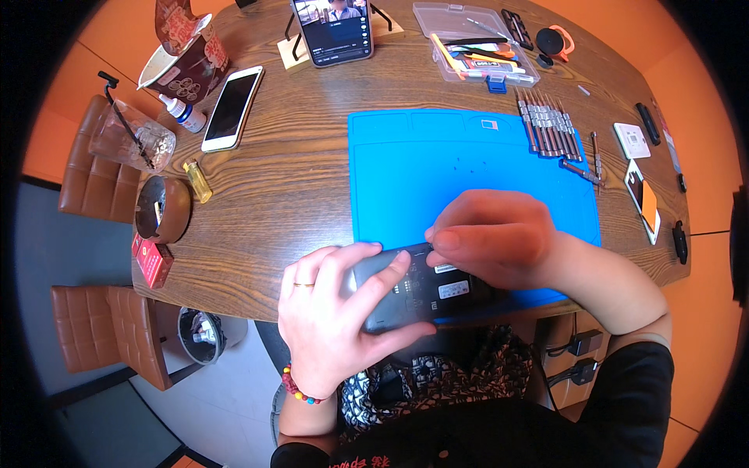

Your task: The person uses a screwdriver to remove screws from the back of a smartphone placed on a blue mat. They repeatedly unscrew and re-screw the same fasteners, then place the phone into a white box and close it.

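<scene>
A dark smartphone [418,286], back side up with pale labels, lies over the near edge of a blue silicone repair mat [404,175]. My left hand [333,298] grips its left end, fingers spread over the back and thumb along the near edge. At the phone's far edge, my right hand [494,234] has its fingertips drawn together; whether they pinch the edge or a small part is hidden. Several tiny dark screws [471,169] are scattered on the mat. A SIM tray [489,124] rests in a mat recess.
Several precision screwdrivers [547,126] lie across the mat's right corner. Behind it sits an open plastic toolbox [485,61]. A lit phone [333,35] stands upright on a stand. Leftward are a white phone [233,108], a plastic cup [131,137], a lighter [198,181] and an ashtray [175,207].
</scene>
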A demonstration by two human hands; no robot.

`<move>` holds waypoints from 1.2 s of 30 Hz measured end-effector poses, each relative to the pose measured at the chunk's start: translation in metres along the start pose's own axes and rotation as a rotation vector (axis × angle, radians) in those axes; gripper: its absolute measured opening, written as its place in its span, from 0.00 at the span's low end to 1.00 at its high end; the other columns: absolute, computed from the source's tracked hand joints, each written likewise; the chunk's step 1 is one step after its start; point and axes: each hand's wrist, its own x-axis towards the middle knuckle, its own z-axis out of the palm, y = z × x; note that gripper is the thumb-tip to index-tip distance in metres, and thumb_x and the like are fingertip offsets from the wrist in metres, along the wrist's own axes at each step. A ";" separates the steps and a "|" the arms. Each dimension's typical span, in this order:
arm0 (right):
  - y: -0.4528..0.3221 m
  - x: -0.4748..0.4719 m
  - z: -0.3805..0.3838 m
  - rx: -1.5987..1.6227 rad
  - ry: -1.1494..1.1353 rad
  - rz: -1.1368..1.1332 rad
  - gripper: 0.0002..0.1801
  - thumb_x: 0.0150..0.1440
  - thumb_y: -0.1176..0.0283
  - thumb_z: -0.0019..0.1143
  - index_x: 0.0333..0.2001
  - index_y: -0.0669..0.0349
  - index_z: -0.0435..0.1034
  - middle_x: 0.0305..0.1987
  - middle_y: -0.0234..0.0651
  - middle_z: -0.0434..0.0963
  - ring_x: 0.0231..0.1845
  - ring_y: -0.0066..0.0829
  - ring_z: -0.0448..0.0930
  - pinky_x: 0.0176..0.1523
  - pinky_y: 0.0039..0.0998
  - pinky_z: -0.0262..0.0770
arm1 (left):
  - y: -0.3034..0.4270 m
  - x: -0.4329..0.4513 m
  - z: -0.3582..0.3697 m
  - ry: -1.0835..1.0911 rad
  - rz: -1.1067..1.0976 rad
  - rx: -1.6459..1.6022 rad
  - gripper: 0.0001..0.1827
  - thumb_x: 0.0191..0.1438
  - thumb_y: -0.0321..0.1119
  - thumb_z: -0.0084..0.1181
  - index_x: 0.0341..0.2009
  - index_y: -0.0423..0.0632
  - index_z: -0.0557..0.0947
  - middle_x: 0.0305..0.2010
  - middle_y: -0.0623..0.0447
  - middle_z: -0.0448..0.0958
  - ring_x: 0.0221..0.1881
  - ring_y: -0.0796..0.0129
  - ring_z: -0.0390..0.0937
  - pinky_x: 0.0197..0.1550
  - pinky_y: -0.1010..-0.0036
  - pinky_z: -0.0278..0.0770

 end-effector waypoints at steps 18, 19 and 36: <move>-0.001 0.002 -0.009 0.108 -0.074 -0.019 0.22 0.57 0.86 0.64 0.54 0.55 0.76 0.46 0.43 0.85 0.44 0.40 0.88 0.44 0.34 0.88 | -0.001 0.000 0.000 0.004 0.004 -0.019 0.38 0.34 0.64 0.77 0.53 0.67 0.88 0.52 0.59 0.79 0.51 0.58 0.76 0.53 0.63 0.73; -0.002 0.001 -0.007 0.081 -0.069 -0.021 0.24 0.56 0.85 0.64 0.56 0.52 0.78 0.46 0.38 0.85 0.44 0.36 0.87 0.44 0.31 0.86 | -0.001 -0.001 0.000 0.004 0.002 -0.018 0.38 0.34 0.64 0.77 0.53 0.67 0.87 0.52 0.59 0.79 0.51 0.58 0.76 0.53 0.63 0.73; -0.008 0.000 0.001 -0.026 0.009 0.033 0.28 0.55 0.83 0.68 0.60 0.54 0.75 0.44 0.38 0.86 0.43 0.36 0.88 0.43 0.32 0.86 | 0.002 -0.001 -0.001 0.020 -0.003 -0.001 0.36 0.36 0.65 0.76 0.51 0.66 0.88 0.52 0.59 0.79 0.52 0.59 0.76 0.54 0.63 0.73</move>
